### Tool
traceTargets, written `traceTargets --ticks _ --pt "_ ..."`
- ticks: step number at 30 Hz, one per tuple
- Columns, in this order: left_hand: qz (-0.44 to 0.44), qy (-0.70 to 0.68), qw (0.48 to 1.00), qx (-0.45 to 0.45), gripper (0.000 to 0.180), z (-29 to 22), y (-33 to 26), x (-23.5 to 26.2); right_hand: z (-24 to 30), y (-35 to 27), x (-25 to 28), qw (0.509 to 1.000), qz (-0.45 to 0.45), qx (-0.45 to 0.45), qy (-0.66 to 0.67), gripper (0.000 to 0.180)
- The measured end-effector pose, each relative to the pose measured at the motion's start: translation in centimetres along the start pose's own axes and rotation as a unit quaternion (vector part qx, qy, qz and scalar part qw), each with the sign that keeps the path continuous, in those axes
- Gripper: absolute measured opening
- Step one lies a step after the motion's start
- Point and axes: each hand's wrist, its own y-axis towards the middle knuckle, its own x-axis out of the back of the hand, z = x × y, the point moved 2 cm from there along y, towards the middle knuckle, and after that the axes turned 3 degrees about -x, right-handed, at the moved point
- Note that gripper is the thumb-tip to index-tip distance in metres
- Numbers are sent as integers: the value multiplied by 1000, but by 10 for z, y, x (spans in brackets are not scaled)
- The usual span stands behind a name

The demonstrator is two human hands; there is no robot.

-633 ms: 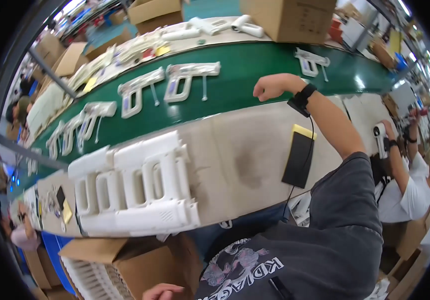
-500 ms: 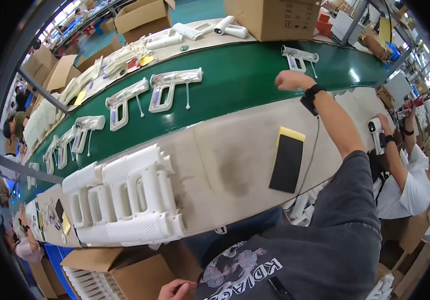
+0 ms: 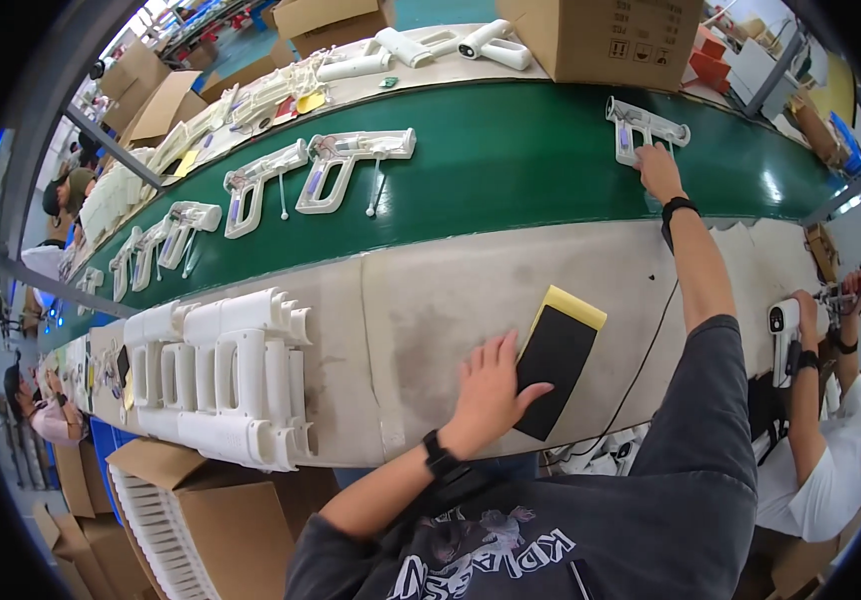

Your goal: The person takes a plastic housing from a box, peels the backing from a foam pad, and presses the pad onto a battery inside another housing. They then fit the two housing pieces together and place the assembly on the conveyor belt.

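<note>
On the green conveyor belt at the far right lies an open white pistol-shaped housing (image 3: 648, 122) with small parts inside. My right hand (image 3: 661, 175) reaches across to it, fingers closed around the lower end of its handle; the fingertips are partly hidden. My left hand (image 3: 491, 388) is open over the beige bench (image 3: 421, 330), fingers stretched out. Its thumb lies over a black pad (image 3: 563, 365) with a yellow end strip (image 3: 578, 307). I cannot tell whether this hand touches the pad.
Several similar housings (image 3: 356, 160) lie along the green belt (image 3: 511, 150) to the left. White shells (image 3: 221, 380) are stacked on the bench's left. A large cardboard box (image 3: 601, 45) stands beyond the belt. At right, another person's hand holds a white pistol-shaped device (image 3: 783, 335).
My left hand has come up from the lower edge and spread out beside the black pad. My right hand has moved onto the housing's handle. The view has shifted.
</note>
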Motion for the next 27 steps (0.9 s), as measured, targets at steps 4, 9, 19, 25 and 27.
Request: traceTargets --ticks 4,9,19,25,27 --pt "-7 -7 999 38 89 -22 19 -25 18 -2 24 997 -38 69 -24 17" --pt "40 -127 987 86 64 1 20 -19 98 -37 106 984 -47 156 70 17" --pt "253 -527 810 43 77 64 -151 112 313 -186 197 900 10 387 199 16" --pt "125 -576 807 47 87 70 -211 133 405 -239 177 852 34 463 242 15" --pt "98 -590 800 56 87 67 -217 138 425 -246 166 845 28 479 235 18"
